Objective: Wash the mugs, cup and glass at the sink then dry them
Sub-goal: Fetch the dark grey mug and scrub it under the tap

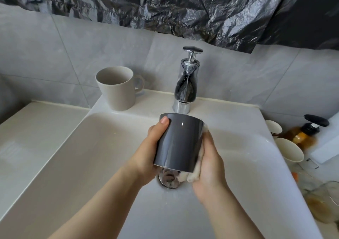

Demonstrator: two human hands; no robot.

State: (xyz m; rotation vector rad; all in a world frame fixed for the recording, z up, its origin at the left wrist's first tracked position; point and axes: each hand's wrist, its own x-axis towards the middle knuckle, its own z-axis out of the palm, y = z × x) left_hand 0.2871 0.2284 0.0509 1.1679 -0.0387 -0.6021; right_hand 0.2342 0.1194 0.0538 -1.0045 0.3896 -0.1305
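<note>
Over the sink [73,147], your left hand [146,152] grips the dark grey cup [178,143]. Your right hand [211,165] clutches a pale cloth [190,177] against the cup's side.

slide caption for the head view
Left hand holds a grey cup over the sink; right hand presses a cloth against it.

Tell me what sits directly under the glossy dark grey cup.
The round chrome drain shows below it, beside the cream cloth in the right hand. The dark grey cup hides the drain's far edge.
</note>
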